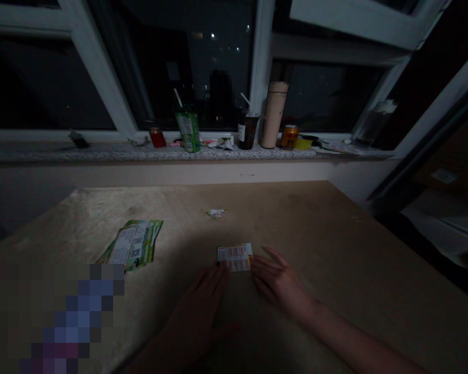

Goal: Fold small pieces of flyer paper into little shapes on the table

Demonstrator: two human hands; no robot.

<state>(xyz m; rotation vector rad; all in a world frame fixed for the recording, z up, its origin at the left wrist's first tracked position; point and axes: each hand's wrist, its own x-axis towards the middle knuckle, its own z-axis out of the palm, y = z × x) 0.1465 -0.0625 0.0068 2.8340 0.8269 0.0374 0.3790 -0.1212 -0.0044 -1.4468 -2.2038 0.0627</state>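
A small folded leaflet [235, 256] with orange and white print lies on the wooden table [335, 249]. My left hand [203, 301] lies flat on the table, fingers stretched, fingertips touching the leaflet's lower left edge. My right hand [276, 280] rests with spread fingers at the leaflet's right edge, fingertips against it. Neither hand grips anything. The room is dim.
A stack of green leaflets [134, 245] lies to the left. A tiny folded paper piece [217, 213] sits further back. On the windowsill [101, 151] stand a green cup [187, 130], a dark cup [247, 130], a tall beige tumbler [274, 114], a can [289, 137] and a red jar [157, 137].
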